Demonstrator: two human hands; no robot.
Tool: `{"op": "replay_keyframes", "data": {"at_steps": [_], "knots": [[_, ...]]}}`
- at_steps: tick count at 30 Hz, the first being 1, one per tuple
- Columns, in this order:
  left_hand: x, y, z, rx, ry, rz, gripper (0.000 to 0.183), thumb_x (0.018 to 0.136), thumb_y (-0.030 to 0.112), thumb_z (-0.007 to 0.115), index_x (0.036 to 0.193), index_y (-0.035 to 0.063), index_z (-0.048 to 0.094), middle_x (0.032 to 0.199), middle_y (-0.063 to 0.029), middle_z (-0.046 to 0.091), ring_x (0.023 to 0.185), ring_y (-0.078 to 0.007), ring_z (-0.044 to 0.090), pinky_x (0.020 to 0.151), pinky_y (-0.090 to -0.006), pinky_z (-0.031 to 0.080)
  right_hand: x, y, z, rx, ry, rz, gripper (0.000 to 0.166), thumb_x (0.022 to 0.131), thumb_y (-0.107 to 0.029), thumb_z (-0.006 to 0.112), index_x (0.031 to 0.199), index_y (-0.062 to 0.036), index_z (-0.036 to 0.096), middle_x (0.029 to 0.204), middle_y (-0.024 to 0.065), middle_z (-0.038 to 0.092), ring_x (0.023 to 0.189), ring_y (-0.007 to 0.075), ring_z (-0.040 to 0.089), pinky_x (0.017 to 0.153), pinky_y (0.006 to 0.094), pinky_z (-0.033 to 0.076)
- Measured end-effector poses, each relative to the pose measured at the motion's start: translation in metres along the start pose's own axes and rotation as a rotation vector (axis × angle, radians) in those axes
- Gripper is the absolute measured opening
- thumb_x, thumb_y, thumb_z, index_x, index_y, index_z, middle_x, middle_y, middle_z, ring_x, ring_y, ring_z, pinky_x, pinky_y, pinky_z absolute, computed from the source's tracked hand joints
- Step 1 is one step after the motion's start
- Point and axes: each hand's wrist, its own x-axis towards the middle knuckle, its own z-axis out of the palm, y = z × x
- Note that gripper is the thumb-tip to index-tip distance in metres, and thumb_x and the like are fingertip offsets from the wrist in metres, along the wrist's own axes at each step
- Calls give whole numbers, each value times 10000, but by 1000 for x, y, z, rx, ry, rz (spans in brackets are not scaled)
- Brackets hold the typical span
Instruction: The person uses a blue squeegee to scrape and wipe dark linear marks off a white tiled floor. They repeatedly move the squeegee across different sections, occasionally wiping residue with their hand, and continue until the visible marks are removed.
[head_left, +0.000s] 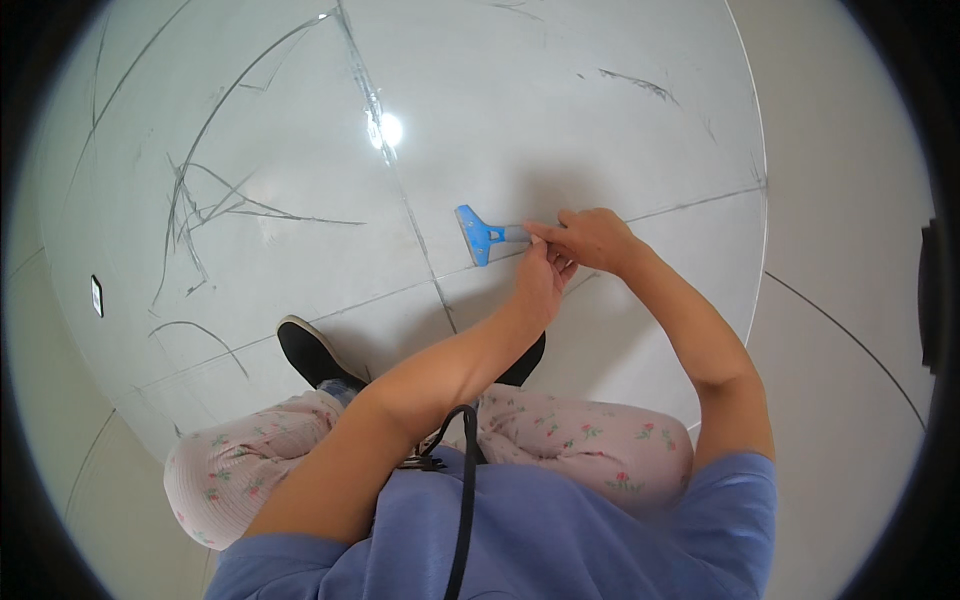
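Observation:
A floor scraper with a blue head (474, 235) and a grey handle (515, 234) is held in front of me, its head pointing left. My right hand (596, 238) is closed around the handle from the right, one finger stretched along it. Just below, my left hand (541, 271) also grips the handle, with the thumb against it and the fingers curled. The rear of the handle is hidden by the hands. Beneath lies a pale tiled floor (517, 112) marked with dark streaks; whether the blade touches it I cannot tell.
Dark seams (420, 244) cross between the tiles. Dark scuff marks (225, 202) cover the left tile. A phone-like object (97, 296) is at the far left by a wall. My black shoes (319, 352) are close below. A dark object (928, 296) stands at the right rim.

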Motion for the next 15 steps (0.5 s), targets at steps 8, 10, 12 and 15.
{"op": "replay_keyframes", "data": {"at_steps": [8, 10, 12, 15], "knots": [[10, 5, -11, -142, 47, 36, 359, 948, 377, 234, 1058, 105, 441, 1049, -39, 507, 976, -200, 490, 900, -377, 376, 16, -2, 16, 82, -42, -20, 353, 794, -242, 524, 1125, -359, 494, 704, 35, 517, 589, 217, 547, 501, 314, 436], [0, 18, -20, -136, 141, -5, 359, 950, 371, 225, 1063, 105, 437, 1069, -43, 499, 993, -210, 487, 905, -384, 376, 21, -7, 21, 122, 58, -75, 408, 771, -226, 558, 1144, -371, 479, 677, 29, 490, 530, 206, 524, 475, 311, 420], [4, 18, -25, -42, 7, -15, 368, 948, 382, 219, 1070, 109, 434, 1089, -39, 494, 1012, -212, 483, 905, -384, 375, 20, -9, 13, 85, 109, -114, 413, 763, -228, 570, 1142, -365, 481, 672, 24, 488, 517, 198, 519, 471, 304, 416], [7, 11, -8, 29, -49, -67, 375, 947, 392, 209, 1077, 121, 433, 1102, -27, 492, 1031, -214, 478, 911, -382, 368, 8, 3, -17, -46, -65, -25, 413, 761, -229, 576, 1142, -357, 483, 670, 28, 486, 511, 192, 514, 471, 298, 416]]}}
